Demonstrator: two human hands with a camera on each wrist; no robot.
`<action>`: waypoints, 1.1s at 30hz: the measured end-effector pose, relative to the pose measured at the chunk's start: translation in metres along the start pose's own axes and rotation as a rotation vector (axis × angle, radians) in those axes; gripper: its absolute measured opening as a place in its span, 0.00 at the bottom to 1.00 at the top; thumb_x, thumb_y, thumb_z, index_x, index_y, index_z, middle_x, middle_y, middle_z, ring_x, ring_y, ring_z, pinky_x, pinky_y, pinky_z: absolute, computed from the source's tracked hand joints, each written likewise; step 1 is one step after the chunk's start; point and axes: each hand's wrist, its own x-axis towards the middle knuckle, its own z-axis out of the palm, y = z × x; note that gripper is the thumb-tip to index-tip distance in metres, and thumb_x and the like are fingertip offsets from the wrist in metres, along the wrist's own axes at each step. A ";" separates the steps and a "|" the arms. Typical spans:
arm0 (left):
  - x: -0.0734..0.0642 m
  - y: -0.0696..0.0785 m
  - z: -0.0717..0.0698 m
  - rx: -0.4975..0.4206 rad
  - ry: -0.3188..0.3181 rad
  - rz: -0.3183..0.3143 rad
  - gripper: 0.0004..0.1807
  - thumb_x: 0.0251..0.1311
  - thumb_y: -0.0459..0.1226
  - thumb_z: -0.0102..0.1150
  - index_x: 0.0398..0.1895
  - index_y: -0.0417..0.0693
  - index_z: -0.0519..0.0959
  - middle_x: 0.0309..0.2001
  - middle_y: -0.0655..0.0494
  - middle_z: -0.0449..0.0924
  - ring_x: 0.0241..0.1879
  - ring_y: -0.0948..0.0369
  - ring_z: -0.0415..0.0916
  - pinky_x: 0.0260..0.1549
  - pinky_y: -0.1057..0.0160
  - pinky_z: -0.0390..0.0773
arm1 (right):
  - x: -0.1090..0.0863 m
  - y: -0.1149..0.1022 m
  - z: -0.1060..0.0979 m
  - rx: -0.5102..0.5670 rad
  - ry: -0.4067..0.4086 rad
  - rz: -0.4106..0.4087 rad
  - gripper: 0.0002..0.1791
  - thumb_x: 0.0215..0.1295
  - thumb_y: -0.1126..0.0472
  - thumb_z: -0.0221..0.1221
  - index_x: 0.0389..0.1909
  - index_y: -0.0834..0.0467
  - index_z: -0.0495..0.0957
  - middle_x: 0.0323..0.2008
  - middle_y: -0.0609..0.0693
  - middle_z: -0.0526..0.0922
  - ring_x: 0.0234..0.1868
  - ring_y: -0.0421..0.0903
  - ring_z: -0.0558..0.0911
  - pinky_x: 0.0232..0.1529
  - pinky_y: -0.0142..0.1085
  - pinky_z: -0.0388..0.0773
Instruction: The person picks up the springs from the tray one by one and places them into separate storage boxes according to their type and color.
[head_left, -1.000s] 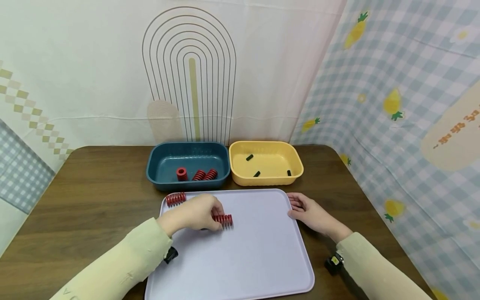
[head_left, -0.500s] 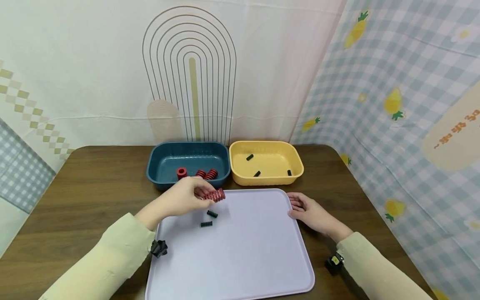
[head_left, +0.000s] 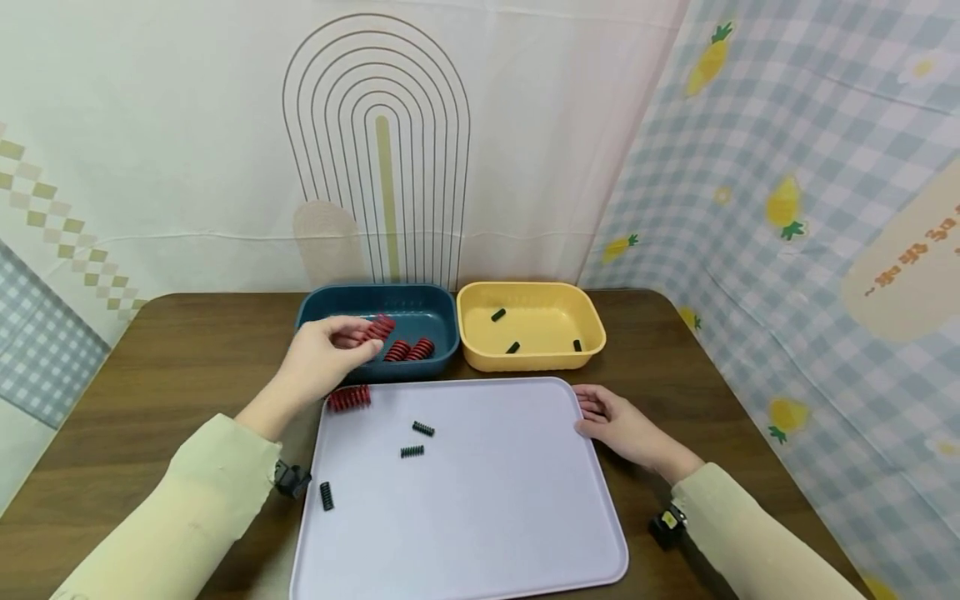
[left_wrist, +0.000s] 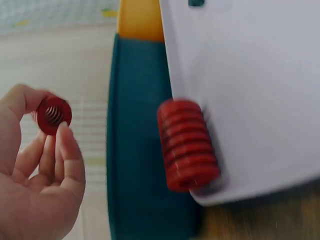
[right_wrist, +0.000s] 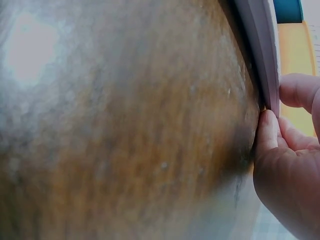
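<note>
So — left hand [head_left: 318, 358] pinches a red spring [head_left: 380, 326], right hand [head_left: 621, 427] well apart.

The left hand [head_left: 318, 358] pinches a red metal coil spring [head_left: 380, 326] over the dark blue rectangular plastic bin [head_left: 417, 322]; just right of the grip, two red coil springs [head_left: 421, 349] lie in that bin. Farther right stands the yellow rectangular plastic bin [head_left: 542, 329], with three dark green cylinders [head_left: 513, 347] inside. Nearer the person lies the lilac rectangular tray [head_left: 480, 508], one loose red spring [head_left: 349, 398] at its far left corner, three dark green coil springs [head_left: 412, 452] closer in. Well right of the grip, the right hand [head_left: 626, 427] holds the tray's edge
</note>
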 end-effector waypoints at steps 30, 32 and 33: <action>0.044 -0.030 -0.013 0.242 0.031 -0.076 0.20 0.66 0.40 0.58 0.54 0.34 0.75 0.46 0.40 0.77 0.44 0.48 0.74 0.45 0.49 0.76 | -0.001 -0.002 0.001 0.037 -0.022 -0.038 0.31 0.67 0.63 0.59 0.70 0.59 0.61 0.66 0.57 0.67 0.65 0.54 0.67 0.62 0.49 0.65; 0.044 -0.030 -0.012 0.263 0.001 -0.084 0.21 0.66 0.41 0.58 0.55 0.34 0.75 0.45 0.39 0.77 0.43 0.49 0.74 0.43 0.49 0.77 | -0.006 -0.010 0.001 0.048 -0.025 -0.036 0.31 0.68 0.65 0.59 0.69 0.61 0.60 0.66 0.59 0.66 0.65 0.55 0.67 0.63 0.51 0.64; 0.044 -0.030 -0.011 0.273 -0.010 -0.087 0.21 0.66 0.41 0.58 0.55 0.34 0.74 0.45 0.39 0.77 0.43 0.49 0.74 0.43 0.49 0.77 | -0.008 -0.014 0.001 0.051 -0.025 -0.040 0.31 0.68 0.65 0.58 0.69 0.63 0.60 0.66 0.60 0.66 0.65 0.56 0.67 0.63 0.51 0.64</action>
